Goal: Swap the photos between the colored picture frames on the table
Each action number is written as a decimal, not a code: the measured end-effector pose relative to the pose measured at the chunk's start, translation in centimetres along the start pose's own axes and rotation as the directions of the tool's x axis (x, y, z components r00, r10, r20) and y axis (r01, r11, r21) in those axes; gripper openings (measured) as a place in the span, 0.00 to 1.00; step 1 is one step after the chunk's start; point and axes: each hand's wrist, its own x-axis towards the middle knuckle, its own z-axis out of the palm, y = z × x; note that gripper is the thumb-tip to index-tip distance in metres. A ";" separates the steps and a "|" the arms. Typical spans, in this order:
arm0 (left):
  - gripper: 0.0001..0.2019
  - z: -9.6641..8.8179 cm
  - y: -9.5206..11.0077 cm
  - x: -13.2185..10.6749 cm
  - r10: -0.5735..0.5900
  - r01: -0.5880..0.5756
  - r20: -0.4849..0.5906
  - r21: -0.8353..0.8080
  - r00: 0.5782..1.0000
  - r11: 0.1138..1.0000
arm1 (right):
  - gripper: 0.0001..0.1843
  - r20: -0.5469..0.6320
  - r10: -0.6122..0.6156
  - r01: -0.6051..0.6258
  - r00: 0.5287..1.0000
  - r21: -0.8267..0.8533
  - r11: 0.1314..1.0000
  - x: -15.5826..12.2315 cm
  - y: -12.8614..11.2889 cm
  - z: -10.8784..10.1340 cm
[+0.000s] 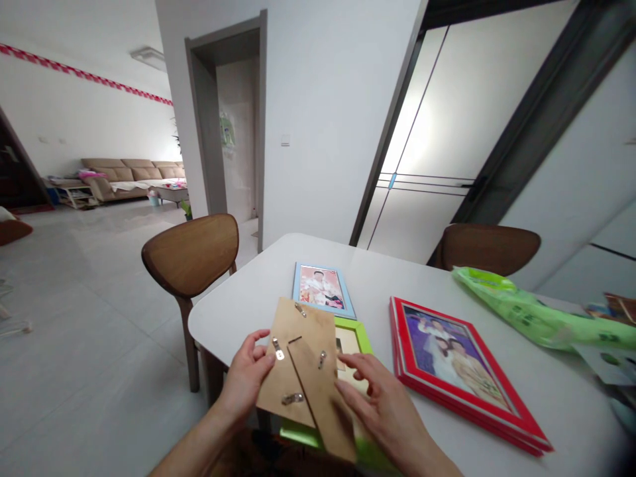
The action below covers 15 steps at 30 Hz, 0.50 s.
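Two bare hands sit nearest, one at each side edge of one brown board [305, 328], the back of a picture frame, which is over the middle of the green frame at the near side of the table. On its left edge the left hand [248, 371] pinches the board, thumb in front and fingers bent behind; at the right edge the right hand [385, 397] has its thumb against the board and its fingers parted, and I cannot tell whether it clamps anything. The board is plain, tan and thin, slightly turned, with four silvery metal clips [292, 398] spread over it, a short dark bar near its middle, and one long stand leg [318, 391] that runs slantwise down past the bottom edge, a dark gap along its left side. Going from the left, one beige sofa [134, 173] stands far back, then one brown wooden chair [199, 255] beside the white table [248, 291]. On the table are one blue frame [320, 288] with a photo of a person in white, then one green frame [365, 338], partly covered by the board, its cream inside showing. Further right lies a stack of red frames [462, 368], at least two, the top one holding a photo on purple; then one green plastic bag [536, 315], with a second wooden chair [489, 248] behind it.
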 end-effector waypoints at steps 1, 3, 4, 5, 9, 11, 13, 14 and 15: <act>0.24 -1.1 0.1 0.2 0.003 -0.001 -0.040 0.033 0.999 0.999 | 0.19 -0.021 0.036 -0.036 0.999 -0.036 0.999 0.0 0.9 -0.1; 0.23 -3.4 0.3 0.5 0.007 0.003 -0.103 0.094 0.995 0.996 | 0.21 -0.038 0.125 -0.129 0.991 -0.139 0.982 -0.1 2.9 -0.2; 0.23 -4.5 0.3 0.6 0.010 0.005 -0.129 0.115 0.992 0.993 | 0.22 -0.034 0.168 -0.171 0.985 -0.192 0.966 -0.1 3.8 -0.2; 0.23 -5.5 0.2 0.8 0.013 0.007 -0.152 0.132 0.988 0.991 | 0.23 -0.024 0.205 -0.205 0.978 -0.238 0.949 -0.2 4.5 -0.2; 0.21 -8.0 -0.4 1.6 0.050 0.003 -0.220 0.236 0.974 0.972 | 0.27 0.021 0.285 -0.266 0.958 -0.302 0.916 -0.2 5.4 0.2; 0.20 -8.7 -0.7 2.1 0.082 -0.005 -0.226 0.319 0.971 0.948 | 0.28 0.023 0.310 -0.289 0.951 -0.301 0.909 -0.1 5.1 0.2; 0.18 -9.3 -0.8 2.7 0.125 -0.021 -0.224 0.416 0.967 0.909 | 0.29 0.013 0.328 -0.312 0.945 -0.282 0.908 0.1 4.7 0.0; 0.17 -9.6 -0.6 2.9 0.151 -0.031 -0.221 0.468 0.964 0.883 | 0.29 0.003 0.336 -0.324 0.942 -0.255 0.911 0.1 4.6 -0.1; 0.16 -9.9 -0.4 3.0 0.180 -0.042 -0.217 0.521 0.959 0.853 | 0.30 -0.009 0.345 -0.339 0.939 -0.209 0.917 0.1 4.5 -0.3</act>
